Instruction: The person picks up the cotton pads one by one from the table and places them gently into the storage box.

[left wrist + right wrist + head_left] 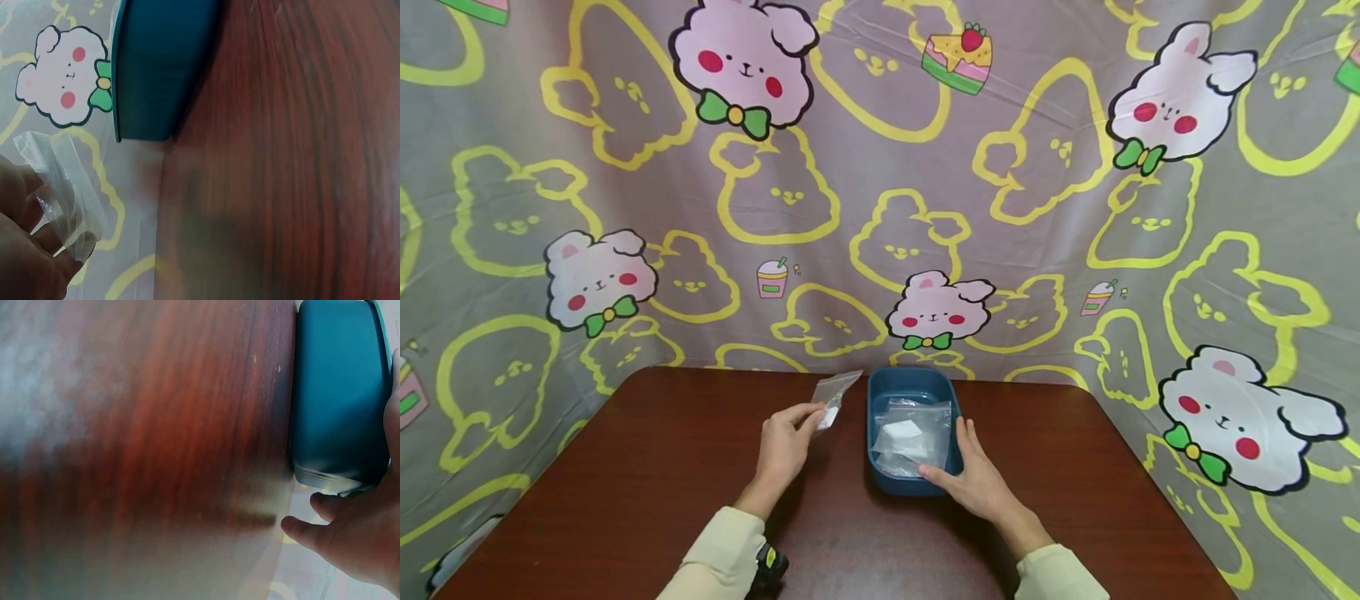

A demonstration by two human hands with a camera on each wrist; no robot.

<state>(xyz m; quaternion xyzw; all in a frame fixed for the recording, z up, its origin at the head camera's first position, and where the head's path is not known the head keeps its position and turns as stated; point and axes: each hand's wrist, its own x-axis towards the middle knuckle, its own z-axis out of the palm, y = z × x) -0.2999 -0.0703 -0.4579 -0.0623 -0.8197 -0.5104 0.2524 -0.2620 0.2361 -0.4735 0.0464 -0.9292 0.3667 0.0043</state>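
Observation:
My left hand pinches a small clear zip bag between thumb and fingers, left of a blue plastic bin. Something white shows in the bag's lower part. In the left wrist view, the bag hangs crinkled across the fingers. My right hand rests at the bin's near right corner, thumb by the front rim and the other fingers along the right wall. Its fingers are extended in the right wrist view. Inside the bin lie clear bags, one showing a white piece.
The bin stands near the back edge of a dark reddish wooden table. A cartoon-printed curtain hangs behind the table and along its sides. A black strap with a yellow mark is by the left sleeve.

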